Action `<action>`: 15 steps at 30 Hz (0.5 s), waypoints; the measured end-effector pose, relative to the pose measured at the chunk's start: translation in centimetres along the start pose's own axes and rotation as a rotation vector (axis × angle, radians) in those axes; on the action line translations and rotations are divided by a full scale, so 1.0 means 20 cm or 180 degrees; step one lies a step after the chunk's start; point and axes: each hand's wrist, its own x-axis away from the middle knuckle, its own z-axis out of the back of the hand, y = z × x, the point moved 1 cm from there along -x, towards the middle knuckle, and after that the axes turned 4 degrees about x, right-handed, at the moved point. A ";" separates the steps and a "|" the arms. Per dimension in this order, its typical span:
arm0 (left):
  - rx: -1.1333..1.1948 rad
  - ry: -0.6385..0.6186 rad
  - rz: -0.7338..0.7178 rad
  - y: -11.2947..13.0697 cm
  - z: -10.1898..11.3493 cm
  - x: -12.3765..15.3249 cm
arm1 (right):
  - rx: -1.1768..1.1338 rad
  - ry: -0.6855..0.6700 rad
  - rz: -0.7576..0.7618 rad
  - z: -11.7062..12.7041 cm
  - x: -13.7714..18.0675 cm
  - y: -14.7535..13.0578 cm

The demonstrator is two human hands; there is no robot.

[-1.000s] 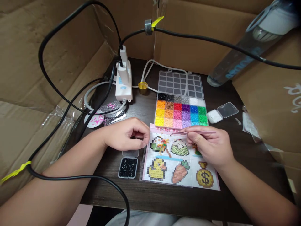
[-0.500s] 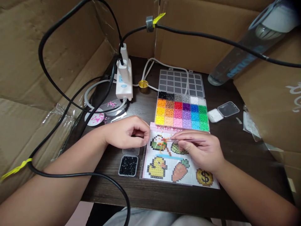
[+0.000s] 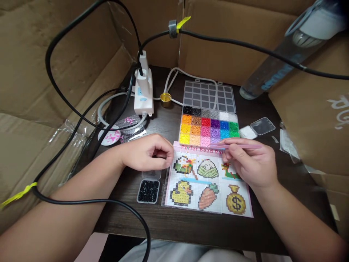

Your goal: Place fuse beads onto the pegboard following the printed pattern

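Note:
My right hand (image 3: 252,165) pinches pink tweezers (image 3: 240,147), held level with the tips pointing left, just in front of the open bead box (image 3: 209,130) of coloured beads. Under it lies a pattern sheet (image 3: 207,182) with pixel pictures of a duck, a carrot and a money bag. My left hand (image 3: 147,153) rests curled at the sheet's left edge, fingers closed together over a small clear lid (image 3: 151,175); what they hold, if anything, is hidden. A small clear case of black beads (image 3: 148,191) sits just in front of that hand.
A white power strip (image 3: 143,92) with thick black cables (image 3: 81,120) stands at the back left. A gold cap (image 3: 165,99), a small open case of white beads (image 3: 248,132) and a tilted water bottle (image 3: 289,47) sit around. Cardboard walls enclose the dark table (image 3: 272,225).
My right hand has drawn the tweezers back from the top-left picture on the sheet to the right, up toward the bead box. My left hand has stayed in place.

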 end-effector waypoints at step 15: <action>-0.0027 0.0403 -0.0533 -0.01 0.01 0.00 | -0.1056 0.0396 -0.0270 0.05 -0.15 0.01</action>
